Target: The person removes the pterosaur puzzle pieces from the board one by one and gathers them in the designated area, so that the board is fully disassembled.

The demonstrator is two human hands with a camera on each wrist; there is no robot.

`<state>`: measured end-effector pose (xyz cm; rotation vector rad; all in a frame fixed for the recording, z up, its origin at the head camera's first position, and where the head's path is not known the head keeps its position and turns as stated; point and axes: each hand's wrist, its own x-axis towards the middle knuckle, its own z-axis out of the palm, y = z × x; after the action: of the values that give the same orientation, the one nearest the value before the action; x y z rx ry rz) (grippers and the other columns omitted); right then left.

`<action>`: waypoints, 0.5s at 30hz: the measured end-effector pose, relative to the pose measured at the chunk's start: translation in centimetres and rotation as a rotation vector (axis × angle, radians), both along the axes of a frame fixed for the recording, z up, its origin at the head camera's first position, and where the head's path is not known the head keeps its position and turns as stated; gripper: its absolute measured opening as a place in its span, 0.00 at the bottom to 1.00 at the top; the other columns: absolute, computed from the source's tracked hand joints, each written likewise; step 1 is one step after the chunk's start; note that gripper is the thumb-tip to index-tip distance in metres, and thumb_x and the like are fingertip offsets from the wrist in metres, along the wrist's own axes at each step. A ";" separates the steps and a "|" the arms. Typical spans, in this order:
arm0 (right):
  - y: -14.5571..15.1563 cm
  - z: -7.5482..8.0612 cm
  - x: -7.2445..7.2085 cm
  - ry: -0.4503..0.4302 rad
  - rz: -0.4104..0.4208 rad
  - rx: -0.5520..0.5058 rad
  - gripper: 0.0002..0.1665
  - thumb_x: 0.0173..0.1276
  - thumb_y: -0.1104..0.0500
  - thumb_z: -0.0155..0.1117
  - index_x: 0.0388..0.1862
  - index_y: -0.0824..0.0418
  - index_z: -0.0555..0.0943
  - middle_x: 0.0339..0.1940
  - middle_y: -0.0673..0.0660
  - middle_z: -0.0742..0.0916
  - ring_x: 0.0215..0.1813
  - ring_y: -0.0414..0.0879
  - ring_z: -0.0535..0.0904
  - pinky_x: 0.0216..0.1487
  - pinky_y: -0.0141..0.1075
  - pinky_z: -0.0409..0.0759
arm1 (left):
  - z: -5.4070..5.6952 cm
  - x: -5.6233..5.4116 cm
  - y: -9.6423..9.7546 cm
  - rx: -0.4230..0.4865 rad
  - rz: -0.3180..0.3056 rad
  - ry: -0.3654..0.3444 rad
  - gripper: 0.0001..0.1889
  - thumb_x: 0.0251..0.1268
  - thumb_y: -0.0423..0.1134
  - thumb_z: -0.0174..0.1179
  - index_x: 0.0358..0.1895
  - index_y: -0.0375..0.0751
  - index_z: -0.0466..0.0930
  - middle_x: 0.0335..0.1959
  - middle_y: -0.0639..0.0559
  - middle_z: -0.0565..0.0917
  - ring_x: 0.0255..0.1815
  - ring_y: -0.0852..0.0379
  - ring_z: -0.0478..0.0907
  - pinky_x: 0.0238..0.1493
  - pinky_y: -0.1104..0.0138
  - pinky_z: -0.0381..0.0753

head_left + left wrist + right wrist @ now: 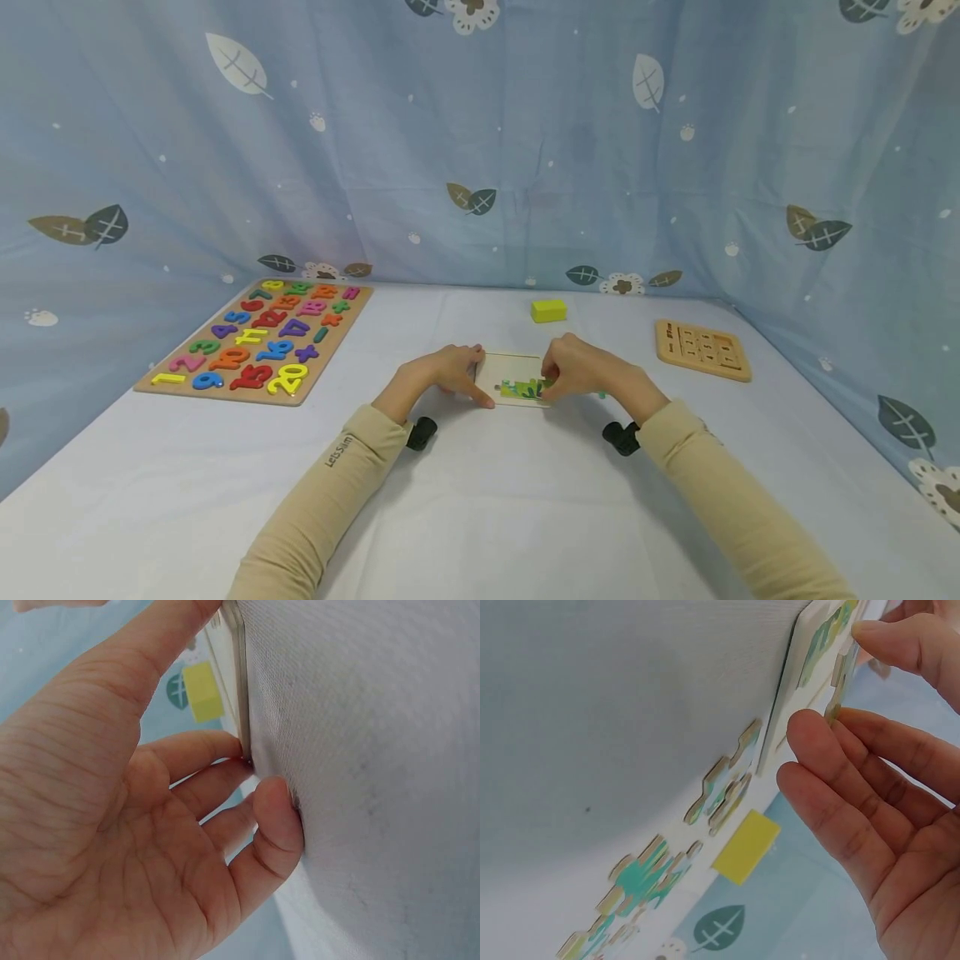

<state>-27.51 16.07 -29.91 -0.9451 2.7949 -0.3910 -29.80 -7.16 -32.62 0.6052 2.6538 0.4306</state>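
A shallow wooden puzzle board [510, 367] lies in front of me, with joined green pieces [517, 389] along its near side. My left hand [453, 368] holds the board's left end, thumb at the near edge and fingers around the far corner. Over the board's right part, my right hand [577, 367] pinches a puzzle piece [844, 679] between thumb and index finger. The right wrist view shows this piece tilted just above the board. Loose green and white puzzle pieces [637, 885] lie beside the board on the right, mostly hidden behind my right hand in the head view.
Behind the board stands a yellow block [549, 311]. A wooden board of colourful numbers [225, 396] lies at the left, and a small wooden number board [702, 350] at the right. A blue leaf-patterned curtain [420, 125] borders the white-covered table [480, 517].
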 end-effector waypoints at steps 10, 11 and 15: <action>1.3 -0.2 0.4 -0.007 0.004 0.001 0.10 0.53 0.59 0.74 0.30 0.65 0.87 0.16 0.49 0.77 0.22 0.38 0.65 0.25 0.29 0.65 | 0.1 0.1 0.0 -0.007 0.010 0.005 0.52 0.53 0.58 0.69 0.77 0.43 0.50 0.79 0.50 0.49 0.70 0.50 0.60 0.34 0.71 0.76; 1.5 -0.2 0.4 -0.009 0.002 0.000 0.10 0.53 0.60 0.74 0.31 0.65 0.87 0.17 0.49 0.77 0.22 0.38 0.66 0.26 0.29 0.65 | 0.1 0.1 0.0 -0.007 0.012 0.005 0.52 0.52 0.58 0.69 0.77 0.44 0.50 0.79 0.51 0.49 0.70 0.50 0.60 0.34 0.71 0.77; 2.0 -0.4 0.6 -0.008 -0.010 0.007 0.07 0.53 0.60 0.73 0.28 0.63 0.86 0.15 0.48 0.75 0.21 0.38 0.64 0.25 0.29 0.63 | 0.0 0.0 0.0 -0.007 0.014 0.006 0.52 0.52 0.58 0.69 0.77 0.45 0.50 0.79 0.51 0.49 0.73 0.49 0.57 0.34 0.70 0.77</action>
<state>-26.91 18.06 -30.28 -0.9257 2.7928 -0.3854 -29.79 -7.14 -32.63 0.5864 2.6653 0.4237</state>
